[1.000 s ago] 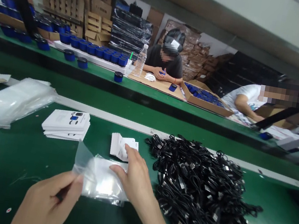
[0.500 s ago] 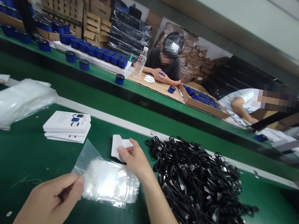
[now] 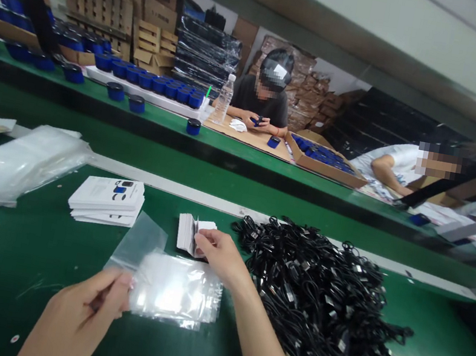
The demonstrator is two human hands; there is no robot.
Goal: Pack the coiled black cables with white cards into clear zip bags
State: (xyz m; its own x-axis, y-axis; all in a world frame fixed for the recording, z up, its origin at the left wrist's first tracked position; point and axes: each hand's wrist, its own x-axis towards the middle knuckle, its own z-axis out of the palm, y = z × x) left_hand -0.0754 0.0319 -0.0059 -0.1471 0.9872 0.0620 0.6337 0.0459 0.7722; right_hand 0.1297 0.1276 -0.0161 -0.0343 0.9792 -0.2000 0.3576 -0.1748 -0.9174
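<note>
My left hand [image 3: 81, 310] pinches a clear plastic bag [image 3: 140, 243], which tilts up over the left end of a stack of clear bags [image 3: 180, 294] on the green table. Beyond that stack, my right hand [image 3: 222, 255] has its thumb and fingers closed on a white card [image 3: 207, 226] at the right side of a small stack of white cards [image 3: 186, 233]. To the left lies a pile of printed white leaflets [image 3: 108, 198]. A large heap of black cables [image 3: 317, 302] spreads right of my right forearm.
A bundle of plastic bags [image 3: 23, 165] lies at the left. Behind a white strip [image 3: 172, 186], a raised green ledge [image 3: 155, 126] carries blue jars [image 3: 193, 126]. A person [image 3: 266, 97] sits across, near a bottle [image 3: 224, 100]; others are at the right.
My left hand has shifted slightly left with the clear bag. My right hand has moved a little right, and a card now stands lifted from the stack. Jars on the ledge have slid slightly right.
</note>
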